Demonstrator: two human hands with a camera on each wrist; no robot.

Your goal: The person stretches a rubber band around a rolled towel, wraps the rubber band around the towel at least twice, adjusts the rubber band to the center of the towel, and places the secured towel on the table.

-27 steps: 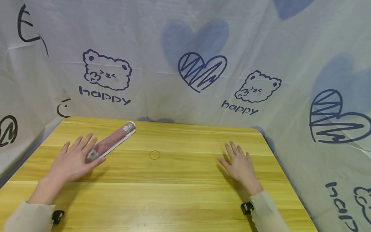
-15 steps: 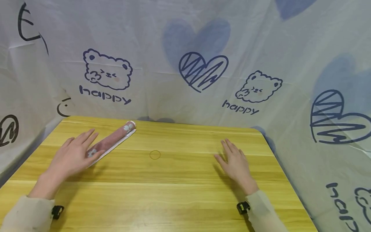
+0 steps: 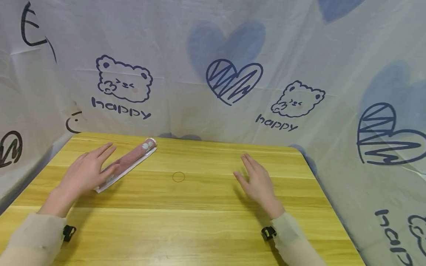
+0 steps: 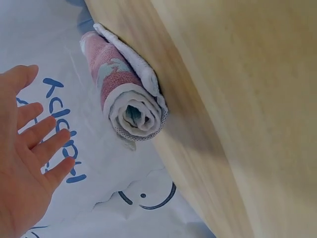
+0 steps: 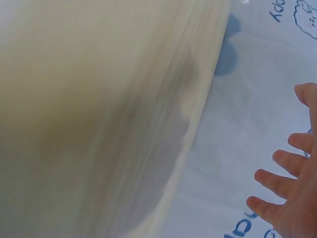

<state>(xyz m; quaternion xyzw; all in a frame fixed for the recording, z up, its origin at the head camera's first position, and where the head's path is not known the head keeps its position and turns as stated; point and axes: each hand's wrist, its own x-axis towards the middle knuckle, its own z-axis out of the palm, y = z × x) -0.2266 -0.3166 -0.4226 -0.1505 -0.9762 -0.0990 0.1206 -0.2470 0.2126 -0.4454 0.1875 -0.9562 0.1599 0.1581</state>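
A rolled-up pink towel (image 3: pixel 131 159) with pale flowers and a white edge lies slanted on the left of the wooden table. My left hand (image 3: pixel 83 173) hovers over its near end with fingers extended, hiding part of it. From the left wrist view, the spiral end of the towel (image 4: pixel 136 115) faces the camera, and a gap shows between it and the spread left hand (image 4: pixel 29 153). Held over the right part of the table, my right hand (image 3: pixel 257 183) has straight fingers and holds nothing. In the right wrist view the fingers (image 5: pixel 277 184) are spread apart.
A thin brown ring (image 3: pixel 178 177), looking like a rubber band, lies near the middle of the table (image 3: pixel 186 229). White cloth (image 3: pixel 186 99) printed with bears and hearts hangs behind the table and along both sides. Each wrist carries a small black device (image 3: pixel 269 233).
My right hand has moved left and slightly away from me, toward the middle. My left hand has shifted a little forward and right over the towel, its fingers drawn closer together. The towel stays put.
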